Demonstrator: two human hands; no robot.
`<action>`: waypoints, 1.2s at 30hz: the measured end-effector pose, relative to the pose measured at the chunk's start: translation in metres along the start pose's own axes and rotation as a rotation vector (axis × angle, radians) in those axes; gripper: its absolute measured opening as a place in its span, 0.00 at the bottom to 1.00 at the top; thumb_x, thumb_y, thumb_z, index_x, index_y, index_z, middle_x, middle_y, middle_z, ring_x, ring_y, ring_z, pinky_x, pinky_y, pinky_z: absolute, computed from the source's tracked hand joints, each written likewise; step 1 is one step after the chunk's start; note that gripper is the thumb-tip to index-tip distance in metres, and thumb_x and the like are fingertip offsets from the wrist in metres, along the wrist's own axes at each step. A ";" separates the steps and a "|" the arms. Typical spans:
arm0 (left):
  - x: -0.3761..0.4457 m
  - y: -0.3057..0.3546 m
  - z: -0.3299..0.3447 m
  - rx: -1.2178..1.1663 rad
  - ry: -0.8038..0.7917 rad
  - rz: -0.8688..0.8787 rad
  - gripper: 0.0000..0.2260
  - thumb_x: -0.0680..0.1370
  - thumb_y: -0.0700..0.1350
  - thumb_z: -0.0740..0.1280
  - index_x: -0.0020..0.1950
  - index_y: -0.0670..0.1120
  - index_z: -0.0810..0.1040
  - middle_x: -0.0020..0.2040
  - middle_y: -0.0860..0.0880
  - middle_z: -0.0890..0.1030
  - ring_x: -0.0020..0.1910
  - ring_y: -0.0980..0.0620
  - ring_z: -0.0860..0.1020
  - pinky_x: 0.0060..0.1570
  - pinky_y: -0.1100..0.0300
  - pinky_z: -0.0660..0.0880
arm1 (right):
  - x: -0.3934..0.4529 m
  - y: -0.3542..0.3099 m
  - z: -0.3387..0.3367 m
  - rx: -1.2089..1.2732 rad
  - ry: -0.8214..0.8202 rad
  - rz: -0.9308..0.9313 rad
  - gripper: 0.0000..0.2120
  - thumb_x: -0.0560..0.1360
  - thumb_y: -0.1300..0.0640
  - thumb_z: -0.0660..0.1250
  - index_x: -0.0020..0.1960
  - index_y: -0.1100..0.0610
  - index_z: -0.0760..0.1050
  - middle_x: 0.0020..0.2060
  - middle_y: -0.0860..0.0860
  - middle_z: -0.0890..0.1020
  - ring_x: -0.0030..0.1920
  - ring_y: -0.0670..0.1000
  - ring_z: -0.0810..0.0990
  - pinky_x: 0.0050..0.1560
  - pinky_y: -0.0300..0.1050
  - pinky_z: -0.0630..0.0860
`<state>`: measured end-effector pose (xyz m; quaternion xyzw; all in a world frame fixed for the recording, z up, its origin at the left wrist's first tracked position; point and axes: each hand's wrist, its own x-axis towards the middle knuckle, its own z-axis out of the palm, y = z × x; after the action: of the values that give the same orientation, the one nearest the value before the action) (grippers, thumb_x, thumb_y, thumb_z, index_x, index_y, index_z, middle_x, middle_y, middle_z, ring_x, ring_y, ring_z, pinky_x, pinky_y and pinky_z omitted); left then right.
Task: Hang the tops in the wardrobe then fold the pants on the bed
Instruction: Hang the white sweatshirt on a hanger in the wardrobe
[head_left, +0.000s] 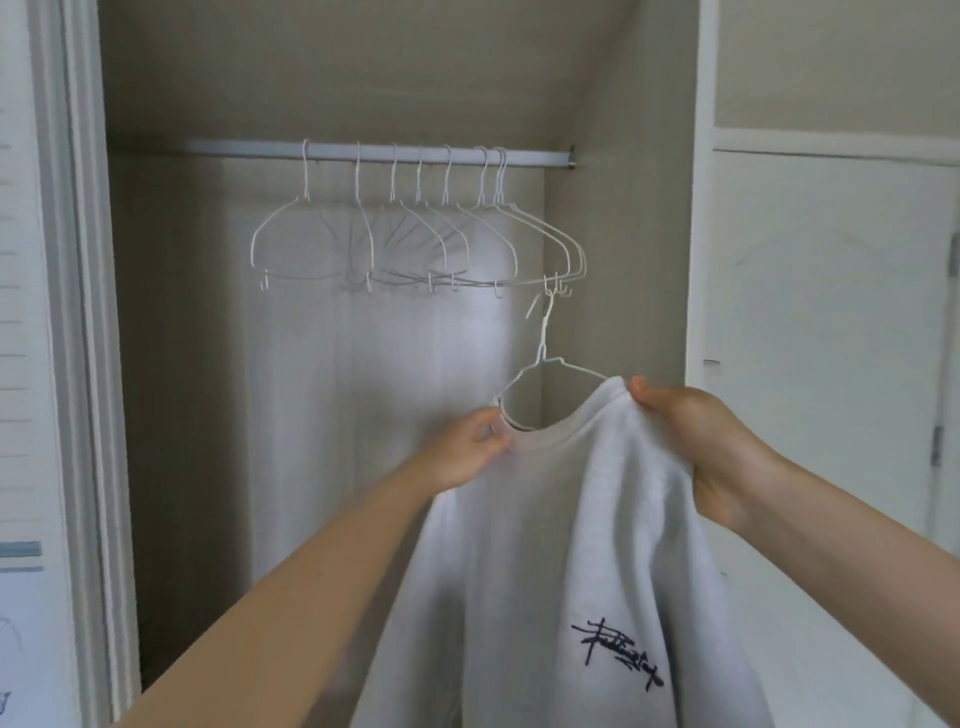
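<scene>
I hold up a white sweatshirt with a dark scribbled logo in front of the open wardrobe. A white wire hanger sits partly inside its neck opening, hook pointing up, its right arm under the fabric. My left hand pinches the collar and the hanger's left end together. My right hand grips the sweatshirt's right shoulder. The hanger's hook is below the wardrobe rail and not on it.
Several empty white wire hangers hang on the rail, bunched from the middle to the right. A white divider panel with a shelf stands to the right; a white door frame stands to the left.
</scene>
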<state>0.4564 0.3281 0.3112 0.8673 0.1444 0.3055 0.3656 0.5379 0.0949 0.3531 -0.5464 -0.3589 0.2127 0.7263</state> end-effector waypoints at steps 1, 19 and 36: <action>-0.002 0.013 0.011 -0.031 -0.039 0.010 0.13 0.83 0.43 0.62 0.67 0.47 0.72 0.60 0.54 0.75 0.57 0.57 0.75 0.50 0.65 0.70 | 0.001 -0.001 0.001 -0.005 0.041 -0.022 0.13 0.81 0.54 0.60 0.50 0.64 0.77 0.34 0.57 0.83 0.32 0.53 0.83 0.30 0.41 0.78; -0.018 0.059 0.069 0.037 -0.148 0.139 0.51 0.68 0.60 0.73 0.79 0.60 0.41 0.80 0.59 0.49 0.78 0.55 0.53 0.63 0.67 0.60 | 0.102 -0.031 0.026 -0.299 0.462 -0.234 0.17 0.82 0.53 0.53 0.39 0.60 0.70 0.34 0.52 0.71 0.40 0.53 0.72 0.45 0.43 0.69; 0.044 0.046 0.053 0.265 0.108 0.238 0.05 0.81 0.38 0.59 0.45 0.46 0.70 0.39 0.48 0.74 0.36 0.48 0.72 0.34 0.57 0.67 | 0.171 -0.047 0.025 -0.288 0.402 -0.368 0.17 0.82 0.54 0.55 0.46 0.65 0.75 0.43 0.61 0.78 0.48 0.57 0.78 0.49 0.46 0.73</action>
<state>0.5251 0.2879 0.3343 0.9011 0.0990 0.3713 0.2011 0.6267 0.2157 0.4506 -0.6007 -0.3273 -0.0877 0.7241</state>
